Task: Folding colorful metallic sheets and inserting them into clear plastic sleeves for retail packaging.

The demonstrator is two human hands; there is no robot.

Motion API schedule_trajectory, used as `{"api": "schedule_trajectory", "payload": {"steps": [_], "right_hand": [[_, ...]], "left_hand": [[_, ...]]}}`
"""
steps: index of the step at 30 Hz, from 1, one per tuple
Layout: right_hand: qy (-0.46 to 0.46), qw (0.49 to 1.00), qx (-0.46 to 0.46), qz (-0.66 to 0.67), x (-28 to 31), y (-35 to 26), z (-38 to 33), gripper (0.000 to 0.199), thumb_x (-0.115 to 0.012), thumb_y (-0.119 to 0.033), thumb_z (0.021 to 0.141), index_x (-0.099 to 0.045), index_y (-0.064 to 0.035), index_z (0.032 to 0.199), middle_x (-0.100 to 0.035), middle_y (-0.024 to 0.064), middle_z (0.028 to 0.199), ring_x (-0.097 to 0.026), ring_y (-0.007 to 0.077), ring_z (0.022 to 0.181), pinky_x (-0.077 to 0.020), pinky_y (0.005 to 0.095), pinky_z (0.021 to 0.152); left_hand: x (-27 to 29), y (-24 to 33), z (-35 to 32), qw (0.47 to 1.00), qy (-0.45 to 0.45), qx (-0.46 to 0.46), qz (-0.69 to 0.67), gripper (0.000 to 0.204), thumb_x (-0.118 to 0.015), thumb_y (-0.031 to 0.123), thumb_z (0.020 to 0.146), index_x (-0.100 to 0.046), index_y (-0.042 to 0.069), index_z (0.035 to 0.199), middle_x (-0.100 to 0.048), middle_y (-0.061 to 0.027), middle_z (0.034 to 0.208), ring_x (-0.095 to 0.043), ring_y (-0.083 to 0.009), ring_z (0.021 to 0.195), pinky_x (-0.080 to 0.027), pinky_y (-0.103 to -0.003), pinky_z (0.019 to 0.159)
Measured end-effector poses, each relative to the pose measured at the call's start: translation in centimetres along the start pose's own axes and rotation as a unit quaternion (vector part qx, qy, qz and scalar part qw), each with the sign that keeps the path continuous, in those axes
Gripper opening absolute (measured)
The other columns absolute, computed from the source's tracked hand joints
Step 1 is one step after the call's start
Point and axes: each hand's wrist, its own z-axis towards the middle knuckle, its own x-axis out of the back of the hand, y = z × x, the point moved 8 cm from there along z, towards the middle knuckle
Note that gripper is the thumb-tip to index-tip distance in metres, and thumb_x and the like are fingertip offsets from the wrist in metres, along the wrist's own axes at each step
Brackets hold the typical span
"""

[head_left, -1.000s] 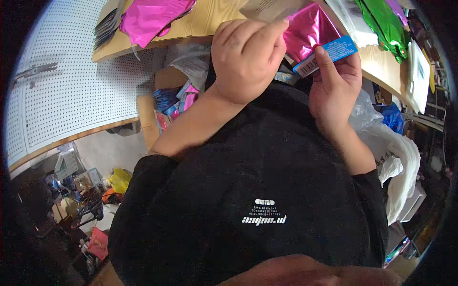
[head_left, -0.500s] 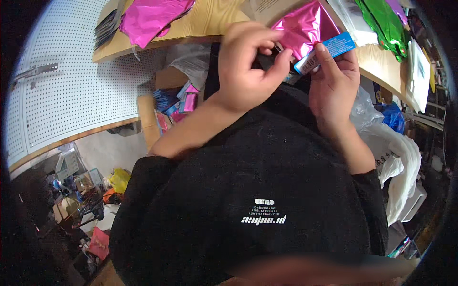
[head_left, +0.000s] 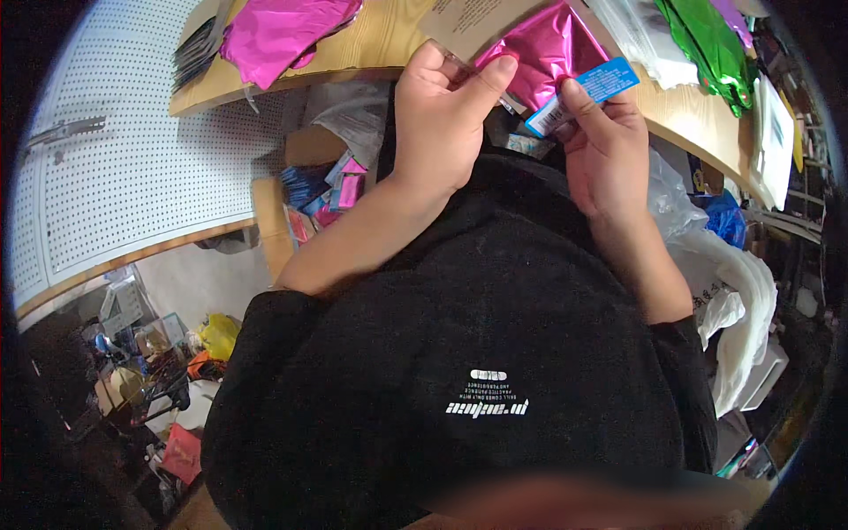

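A folded sheet of shiny pink foil [head_left: 556,49], perhaps a foil balloon, is held up in front of me over the table's near edge. My right hand [head_left: 609,150] pinches its lower right corner together with a blue printed card [head_left: 601,87] that bears a barcode. My left hand [head_left: 442,119] has its thumb pressed on the foil's left corner, its fingers curled behind. Something clear and thin shows by those fingers, too small to make out.
More pink foil [head_left: 283,35] lies on the wooden table [head_left: 375,40] at left, green foil [head_left: 707,49] at right beside clear plastic sleeves [head_left: 649,53]. Below the edge, a cardboard box [head_left: 269,216] holds pink and blue packets. A white pegboard [head_left: 150,168] stands at left.
My left hand has come down and left from its blurred, raised pose, and its thumb now rests on the foil. Foil, card and right hand have shifted slightly left.
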Motion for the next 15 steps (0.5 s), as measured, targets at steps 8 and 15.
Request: {"api": "schedule_trajectory", "payload": {"steps": [8, 15], "right_hand": [[0.016, 0.999, -0.03, 0.015, -0.2, 1.0, 0.7, 0.01, -0.068, -0.004, 0.099, -0.069, -0.0082, 0.108, -0.074, 0.0029, 0.099, -0.071, 0.0124, 0.084, -0.0551, 0.0276, 0.07], [0.013, 1.0, -0.013, -0.009, 0.2, -0.1, 0.7, 0.013, -0.066, -0.002, 0.1, -0.068, -0.0065, 0.112, -0.074, 0.004, 0.101, -0.072, 0.0145, 0.088, -0.0597, 0.031, 0.078]], "left_hand": [[-1.2, 0.9, -0.6, 0.998, -0.018, -0.038, 0.05, 0.041, -0.077, -0.006, 0.089, -0.054, -0.003, 0.122, -0.071, -0.0135, 0.114, -0.071, -0.0175, 0.102, -0.058, -0.031, 0.09], [0.0, 0.8, 0.0, 0.998, 0.007, -0.045, 0.032, 0.044, -0.075, -0.006, 0.09, -0.051, -0.002, 0.126, -0.07, -0.0145, 0.117, -0.07, -0.0169, 0.105, -0.057, -0.03, 0.092]]}}
